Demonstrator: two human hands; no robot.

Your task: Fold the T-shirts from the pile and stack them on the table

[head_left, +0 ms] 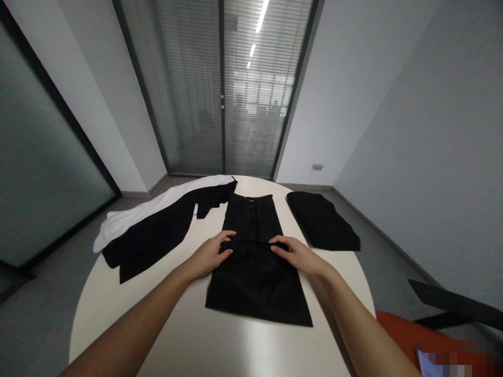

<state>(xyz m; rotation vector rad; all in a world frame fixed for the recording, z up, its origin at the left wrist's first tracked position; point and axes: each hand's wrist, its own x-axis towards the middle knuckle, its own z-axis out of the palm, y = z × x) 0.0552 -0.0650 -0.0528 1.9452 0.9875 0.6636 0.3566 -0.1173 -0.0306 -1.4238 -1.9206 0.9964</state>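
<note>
A black garment (255, 267), trousers or a skirt by its waistband at the far end, lies lengthwise in the middle of a round white table (165, 335). Its near half is doubled over the far half, with the fold edge across the middle. My left hand (210, 254) rests on the left end of that fold edge, fingers spread and pressing on the cloth. My right hand (296, 254) lies on the right end of the same edge, fingers flat. Neither hand lifts the cloth.
A heap of black and white clothes (157, 225) hangs over the table's left rim. A folded black garment (322, 220) lies at the far right. An orange seat (412, 335) and a dark chair part (456, 301) stand at the right. Glass doors with blinds (222, 89) are behind.
</note>
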